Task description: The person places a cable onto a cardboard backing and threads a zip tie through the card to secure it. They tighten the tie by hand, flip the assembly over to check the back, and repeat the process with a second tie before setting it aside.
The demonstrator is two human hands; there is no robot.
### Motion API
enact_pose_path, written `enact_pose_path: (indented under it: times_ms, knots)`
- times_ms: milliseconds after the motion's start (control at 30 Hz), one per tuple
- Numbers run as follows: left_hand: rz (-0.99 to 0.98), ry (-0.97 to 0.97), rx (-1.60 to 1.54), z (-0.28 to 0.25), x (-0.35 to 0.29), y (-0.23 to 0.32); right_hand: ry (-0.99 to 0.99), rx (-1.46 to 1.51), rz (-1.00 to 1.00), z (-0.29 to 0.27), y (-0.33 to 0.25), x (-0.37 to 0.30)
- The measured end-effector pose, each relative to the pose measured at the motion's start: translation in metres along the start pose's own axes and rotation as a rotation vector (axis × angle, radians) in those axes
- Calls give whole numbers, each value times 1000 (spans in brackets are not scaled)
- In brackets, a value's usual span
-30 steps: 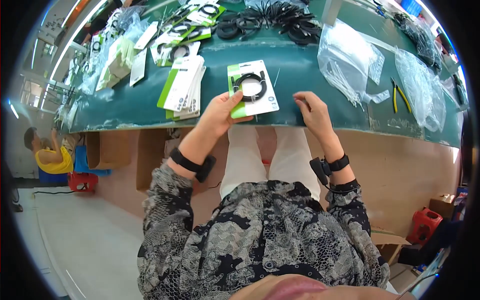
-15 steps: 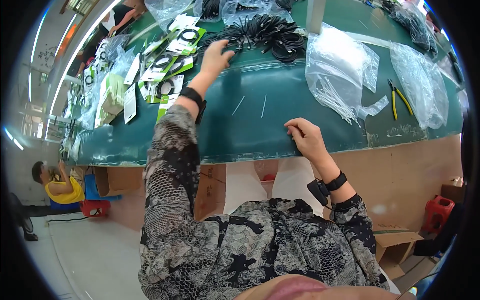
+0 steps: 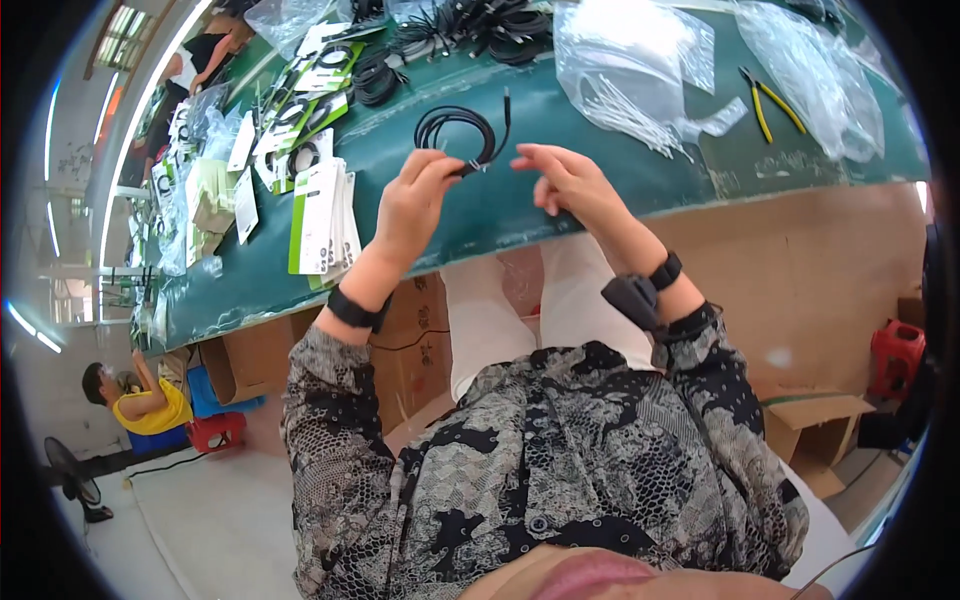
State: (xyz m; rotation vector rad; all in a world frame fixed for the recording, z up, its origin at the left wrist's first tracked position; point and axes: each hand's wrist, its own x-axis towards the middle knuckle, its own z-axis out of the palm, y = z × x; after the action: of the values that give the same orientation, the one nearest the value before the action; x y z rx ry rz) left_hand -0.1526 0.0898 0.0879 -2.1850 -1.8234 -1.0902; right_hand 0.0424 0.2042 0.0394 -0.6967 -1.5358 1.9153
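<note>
My left hand (image 3: 412, 205) pinches a coiled black cable (image 3: 488, 132) at the near side of its loop, above the green table. One plug end of the cable sticks up on the right of the coil. My right hand (image 3: 578, 188) is just right of the coil, its forefinger pointing at it and the other fingers partly bent. Nothing shows in that hand, and it is apart from the cable. A small pale strip seems to sit by the pinched part, too small to make out.
Several coiled black cables (image 3: 510, 38) lie at the back. To the left are green-and-white carded cables (image 3: 300, 115) and stacked white cards (image 3: 325, 215). Right of my hands are white cable ties (image 3: 630, 118) in a clear bag (image 3: 600, 50) and yellow-handled cutters (image 3: 768, 105).
My left hand has come back from the cable pile toward me and now holds a coiled cable. My right hand has moved left, close to it. The view has shifted.
</note>
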Motion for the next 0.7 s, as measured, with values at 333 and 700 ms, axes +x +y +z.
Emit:
enact_pose_path:
  times_ms: [333, 700]
  knots:
    - [85, 20, 30, -1, -36, 58, -180, 519, 112, 9, 4, -26]
    - [-889, 310, -2179, 43, -74, 59, -102, 479, 59, 46, 0, -63]
